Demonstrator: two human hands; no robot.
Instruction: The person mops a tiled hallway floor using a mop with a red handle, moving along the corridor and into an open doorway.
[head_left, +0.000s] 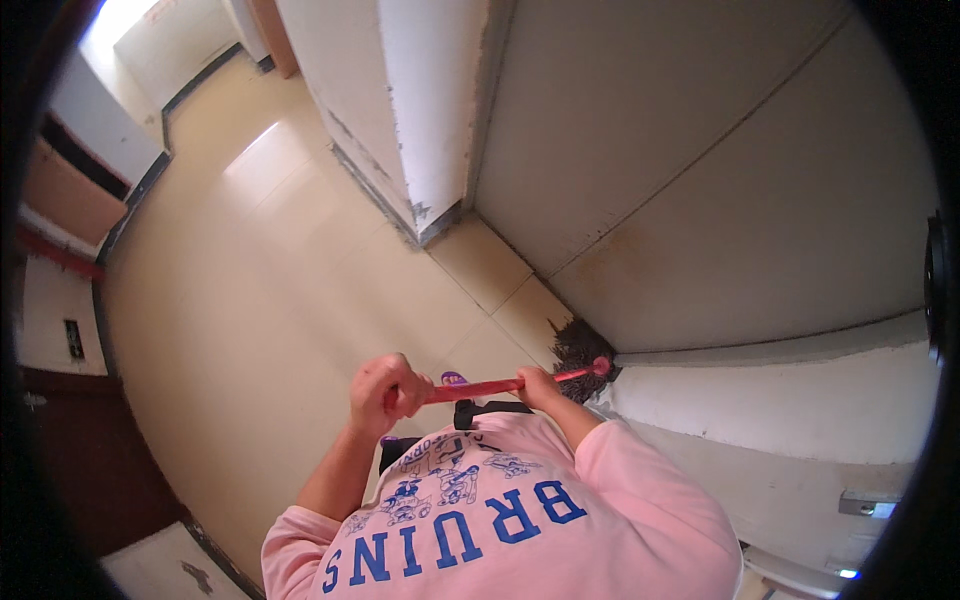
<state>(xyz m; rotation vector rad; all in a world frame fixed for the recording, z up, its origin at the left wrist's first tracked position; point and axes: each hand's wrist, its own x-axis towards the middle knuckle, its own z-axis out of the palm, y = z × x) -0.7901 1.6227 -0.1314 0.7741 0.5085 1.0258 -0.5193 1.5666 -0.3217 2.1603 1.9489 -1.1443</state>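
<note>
A mop with a red handle (480, 389) slants across the front of my pink shirt. My left hand (390, 394) is closed around the handle's upper end. Lower on the handle, nearer the mop head, my right hand (538, 388) grips it. The dark, stringy mop head (581, 349) lies on the floor in the corner beside the large grey door or panel, against the foot of the white wall. A round pink-red socket joins handle and strands.
Beige floor tiles (285, 285) stretch ahead and left. A white wall corner (424, 214) with worn dark skirting juts in beside the grey panel (675, 187). At the left are a dark brown door (90, 450) and walls. Purple footwear (451, 378) shows below me.
</note>
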